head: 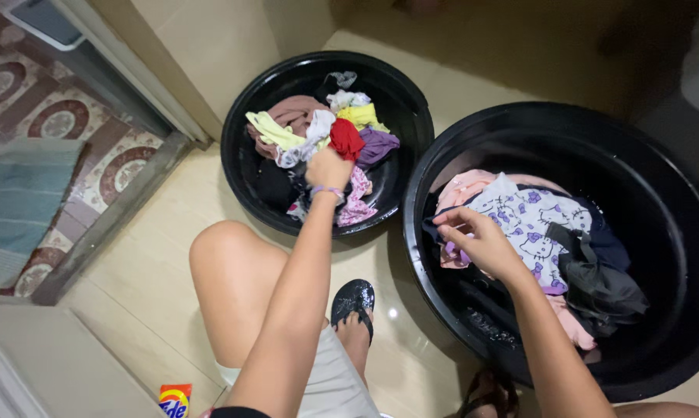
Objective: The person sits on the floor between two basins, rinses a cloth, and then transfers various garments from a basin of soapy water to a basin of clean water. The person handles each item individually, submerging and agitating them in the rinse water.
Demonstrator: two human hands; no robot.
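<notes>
Red garment (346,139) is gripped by left hand (328,169); right hand (481,241) pinches white printed cloth (529,220), fingertips hidden.

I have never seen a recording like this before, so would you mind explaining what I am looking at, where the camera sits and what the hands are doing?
There is no machine here: a person wears one camera on the head, and it looks down at their own two bare hands and knees. They are crouched on a tiled floor in front of two black basins. The left hand reaches into the smaller basin, which holds a pile of mixed coloured clothes, and grips a red garment. The right hand rests in the larger basin, pinching a white cloth with purple cartoon prints beside pink and dark clothes. A black sandal is on one foot, and a detergent packet lies at the bottom edge.
</notes>
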